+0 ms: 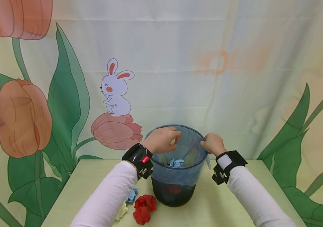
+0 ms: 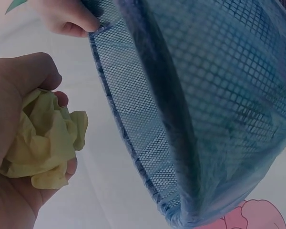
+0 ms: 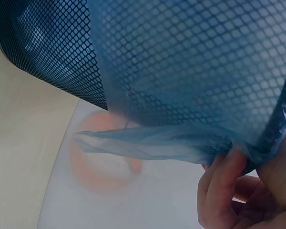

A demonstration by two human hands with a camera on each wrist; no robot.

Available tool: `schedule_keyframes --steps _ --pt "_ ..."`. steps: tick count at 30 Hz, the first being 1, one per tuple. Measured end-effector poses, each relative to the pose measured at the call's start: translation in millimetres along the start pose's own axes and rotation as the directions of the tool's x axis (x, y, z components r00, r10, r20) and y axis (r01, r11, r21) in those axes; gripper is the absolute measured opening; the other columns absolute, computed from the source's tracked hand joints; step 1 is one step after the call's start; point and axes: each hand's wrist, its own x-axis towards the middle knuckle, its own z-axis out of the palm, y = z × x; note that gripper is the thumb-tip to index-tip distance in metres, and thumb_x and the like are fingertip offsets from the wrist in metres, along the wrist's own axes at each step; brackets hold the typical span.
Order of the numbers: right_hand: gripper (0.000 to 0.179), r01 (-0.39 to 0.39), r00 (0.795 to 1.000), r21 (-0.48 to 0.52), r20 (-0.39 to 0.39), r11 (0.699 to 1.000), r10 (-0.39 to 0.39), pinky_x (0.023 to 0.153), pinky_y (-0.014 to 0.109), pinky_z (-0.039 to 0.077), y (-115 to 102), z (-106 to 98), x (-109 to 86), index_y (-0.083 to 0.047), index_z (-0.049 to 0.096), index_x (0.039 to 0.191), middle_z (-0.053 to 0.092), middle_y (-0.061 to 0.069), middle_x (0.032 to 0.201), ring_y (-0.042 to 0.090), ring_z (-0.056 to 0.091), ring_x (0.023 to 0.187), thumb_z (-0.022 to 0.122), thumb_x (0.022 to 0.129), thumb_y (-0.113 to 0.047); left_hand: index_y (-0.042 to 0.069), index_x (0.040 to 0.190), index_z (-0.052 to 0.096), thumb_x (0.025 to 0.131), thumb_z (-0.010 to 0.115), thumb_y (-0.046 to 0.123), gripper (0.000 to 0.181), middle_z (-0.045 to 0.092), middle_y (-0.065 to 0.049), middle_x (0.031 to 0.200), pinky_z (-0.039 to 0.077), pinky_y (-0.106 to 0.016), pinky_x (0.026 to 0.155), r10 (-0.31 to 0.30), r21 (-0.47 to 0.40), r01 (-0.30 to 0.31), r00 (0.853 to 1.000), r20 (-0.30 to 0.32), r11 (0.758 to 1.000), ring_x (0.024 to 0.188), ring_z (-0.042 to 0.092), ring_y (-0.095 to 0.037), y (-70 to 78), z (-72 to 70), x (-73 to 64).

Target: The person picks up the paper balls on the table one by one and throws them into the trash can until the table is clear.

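Over the mouth of a black mesh wastebasket [image 1: 173,194], my left hand [image 1: 163,140] grips a crumpled ball of yellow paper [image 2: 43,138]. The basket is lined with a thin blue plastic bag [image 1: 178,176] folded over its rim. My right hand [image 1: 214,143] holds the rim on the right side, thumb and fingers pinching the bag-covered edge; a loose flap of the bag [image 3: 152,143] hangs beside those fingers in the right wrist view. Inside the basket lies a crumpled blue paper [image 1: 176,162].
On the pale table [image 1: 215,211], left of the basket's base, lie crumpled red paper [image 1: 144,209], another blue paper ball [image 1: 132,194] and a yellow one [image 1: 121,212] partly behind my left sleeve. A curtain [image 1: 173,63] printed with tulips and a rabbit hangs behind the table.
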Motion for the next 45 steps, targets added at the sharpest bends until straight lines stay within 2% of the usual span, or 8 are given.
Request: schedule_keyframes --steps 6,15,23,45 --pt "0.04 0.003 1.0 0.002 0.004 1.0 -0.003 0.04 0.019 0.026 1.1 0.7 1.3 -0.017 0.027 0.049 0.032 -0.004 0.043 0.011 0.041 0.039 0.051 0.081 -0.008 0.018 0.089 0.058 0.082 0.062 0.019 0.008 0.051 0.005 0.085 0.042 -0.023 0.059 -0.012 -0.006 0.012 1.0 0.017 1.0 0.073 0.048 -0.011 -1.5 1.4 -0.9" --pt "0.041 0.015 1.0 0.01 -0.002 1.0 -0.015 0.04 0.02 0.024 1.2 0.4 -0.8 -0.017 0.026 0.05 0.028 -0.004 0.044 0.01 0.036 0.039 0.051 0.081 -0.007 0.021 0.103 0.059 0.08 0.063 0.031 0.026 0.053 0.005 0.092 0.043 -0.023 0.059 -0.049 -0.044 0.052 0.997 0.054 0.998 0.075 0.049 -0.012 -1.8 4.1 -3.4" --pt "0.04 0.013 1.0 0.011 -0.006 1.0 -0.013 0.04 0.019 0.026 1.5 0.6 0.0 -0.017 0.027 0.05 0.028 -0.005 0.044 0.011 0.039 0.039 0.051 0.081 -0.007 0.021 0.113 0.057 0.08 0.063 0.04 0.038 0.053 0.005 0.096 0.045 -0.023 0.064 -0.044 -0.025 0.045 0.998 0.037 0.999 0.081 0.049 -0.011 -1.6 4.4 -2.5" --pt "0.041 0.017 1.0 0.018 0.004 1.0 -0.017 0.041 0.02 0.025 2.3 1.8 0.3 -0.017 0.026 0.05 0.026 -0.005 0.045 0.011 0.038 0.039 0.05 0.081 -0.008 0.023 0.12 0.055 0.076 0.067 0.049 0.052 0.054 0.0 0.118 0.05 -0.033 0.082 -0.039 -0.017 0.039 0.999 0.012 0.999 0.099 0.054 -0.015 -2.6 5.3 -4.6"
